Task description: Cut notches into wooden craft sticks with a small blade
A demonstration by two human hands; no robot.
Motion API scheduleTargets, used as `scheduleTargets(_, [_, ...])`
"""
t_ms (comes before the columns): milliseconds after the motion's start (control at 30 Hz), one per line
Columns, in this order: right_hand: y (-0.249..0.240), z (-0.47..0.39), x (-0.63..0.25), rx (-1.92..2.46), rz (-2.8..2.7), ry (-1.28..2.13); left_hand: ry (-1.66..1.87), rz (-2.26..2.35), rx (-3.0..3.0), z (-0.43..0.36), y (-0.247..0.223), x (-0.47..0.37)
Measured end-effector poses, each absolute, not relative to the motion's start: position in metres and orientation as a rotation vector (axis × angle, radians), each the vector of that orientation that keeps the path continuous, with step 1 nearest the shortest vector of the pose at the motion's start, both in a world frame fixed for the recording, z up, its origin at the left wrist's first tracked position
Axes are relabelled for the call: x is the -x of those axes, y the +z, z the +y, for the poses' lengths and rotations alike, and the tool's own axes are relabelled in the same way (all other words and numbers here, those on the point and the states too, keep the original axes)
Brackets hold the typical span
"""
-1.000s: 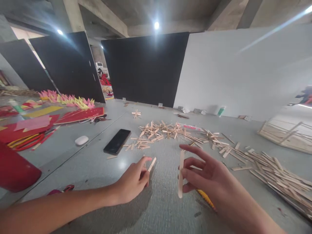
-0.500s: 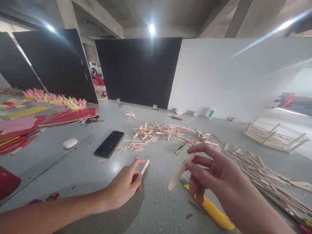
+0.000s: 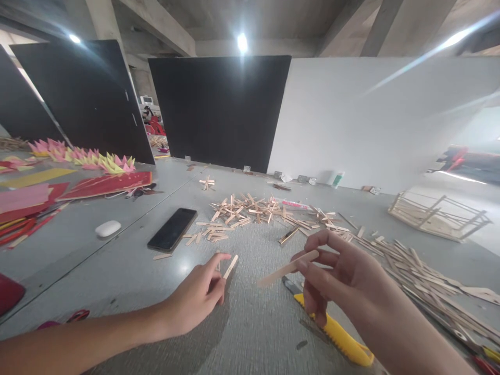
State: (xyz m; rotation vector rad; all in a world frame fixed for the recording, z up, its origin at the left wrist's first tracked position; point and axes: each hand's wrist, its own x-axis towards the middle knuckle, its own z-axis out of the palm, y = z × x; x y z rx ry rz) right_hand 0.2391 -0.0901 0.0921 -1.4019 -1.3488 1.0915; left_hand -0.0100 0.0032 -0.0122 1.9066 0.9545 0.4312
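Tilted further over since half a second ago: long craft stick point(image 3: 288, 269) in the right hand point(image 3: 332, 273), then slanting steeply down-left, now lying close to level. Pinched at its right end between thumb and fingertips, other fingers loosely curled, free end pointing left toward the left hand point(image 3: 199, 294). Long axis running almost straight across the view, left tip slightly lower and nearer than the held end.

Left hand barely shifted, closed around a short stick piece point(image 3: 230, 266) between thumb and forefinger, knuckles low over the grey floor point(image 3: 250, 333). Short piece angled up and to the right, its upper end aimed at the gap between the hands. Free tip of the long stick close to that piece but apart from it, no contact visible; right hand the higher of the two, left hand the nearer to the floor.

Just under the right hand, lying on the floor: yellow utility knife point(image 3: 336, 336), blade end toward the gap, untouched. Farther out, beyond both hands: scattered pile of cut sticks point(image 3: 250, 211), with a black phone point(image 3: 172, 236) to its left and a long heap of whole sticks point(image 3: 422, 271) off to the right. Well apart on the far right, a stick-built frame point(image 3: 437, 216).
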Motion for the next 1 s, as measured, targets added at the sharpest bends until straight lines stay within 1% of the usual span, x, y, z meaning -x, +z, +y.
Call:
scheduleTargets(100, [0.095,-0.087,-0.243,1.386,-1.351,1.062,0.426,0.961,-1.891,0.003,-0.011,0.01])
scheduleTargets(233, [0.099,-0.074,-0.257,1.336,-0.995,0.754,0.396,0.981,-1.838,-0.001,-0.006,0.011])
scheduleTargets(300, [0.1,-0.067,-0.265,1.377,-0.8,0.814,0.354,0.981,-1.795,-0.007,-0.002,0.011])
scheduleTargets(400, [0.097,-0.062,-0.272,1.422,-0.767,0.958,0.292,0.961,-1.736,-0.019,0.006,0.012])
scheduleTargets(500, [0.091,-0.061,-0.273,1.437,-0.932,0.912,0.262,0.942,-1.696,-0.029,0.011,0.014])
scheduleTargets(633, [0.078,-0.052,-0.273,1.623,-1.395,0.736,0.314,0.937,-1.718,-0.034,0.011,0.018])
scheduleTargets(767, [0.045,-0.03,-0.29,1.782,-1.795,0.527,0.384,0.903,-1.693,-0.036,0.009,0.02])
scheduleTargets(833, [0.025,-0.018,-0.305,1.769,-1.979,0.416,0.404,0.9,-1.686,-0.039,0.01,0.021])
scheduleTargets(900, [0.008,-0.009,-0.318,1.751,-2.12,0.398,0.418,0.897,-1.69,-0.042,0.012,0.022])
scheduleTargets(1000, [-0.002,-0.003,-0.331,1.851,-2.155,0.387,0.495,0.894,-1.707,-0.048,0.015,0.022])
